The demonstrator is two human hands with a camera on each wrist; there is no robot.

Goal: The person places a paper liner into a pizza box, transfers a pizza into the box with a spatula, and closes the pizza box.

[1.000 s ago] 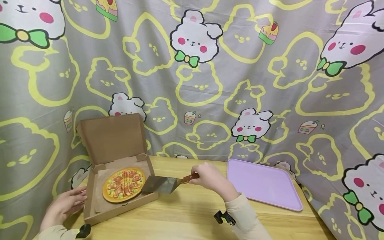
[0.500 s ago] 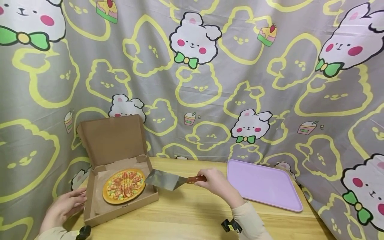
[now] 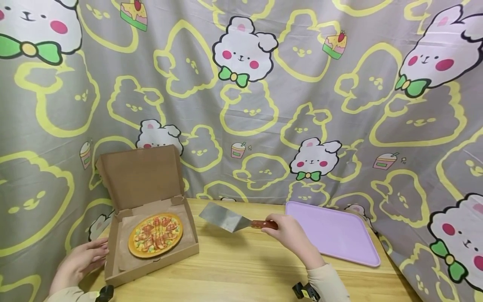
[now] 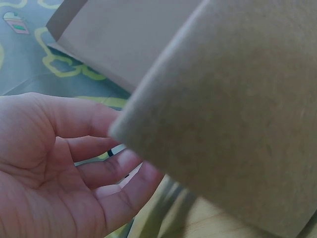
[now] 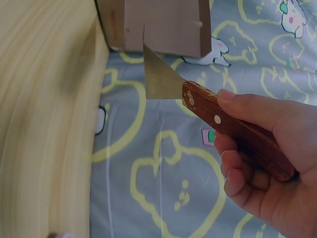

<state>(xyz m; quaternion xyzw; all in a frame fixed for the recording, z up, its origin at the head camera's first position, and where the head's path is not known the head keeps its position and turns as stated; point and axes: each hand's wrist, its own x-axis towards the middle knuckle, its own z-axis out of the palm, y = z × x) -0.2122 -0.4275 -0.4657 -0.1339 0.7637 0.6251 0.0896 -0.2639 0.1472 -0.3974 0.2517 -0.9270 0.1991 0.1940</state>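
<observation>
My right hand (image 3: 288, 235) grips the brown wooden handle of a spatula (image 3: 222, 217) with a wide metal blade. In the head view the blade hangs above the table, apart from the box and with nothing on it. The right wrist view shows thumb and fingers wrapped round the handle (image 5: 233, 129). A pizza (image 3: 155, 235) lies on brown paper inside an opened cardboard pizza box (image 3: 173, 262). At the box's left side my left hand (image 3: 81, 260) touches the wall with relaxed fingertips; in the left wrist view its fingers (image 4: 124, 168) lie against the cardboard corner.
A lilac tray (image 3: 332, 235) lies on the right of the wooden table (image 3: 234, 277). The box's raised lid (image 3: 145, 178) leans back near the patterned curtain (image 3: 256, 109), which encloses the table at the back and sides.
The spatula has moved right in my right hand, from over the box's right edge to above the table. The pizza stays in the box, and my left hand has not moved.
</observation>
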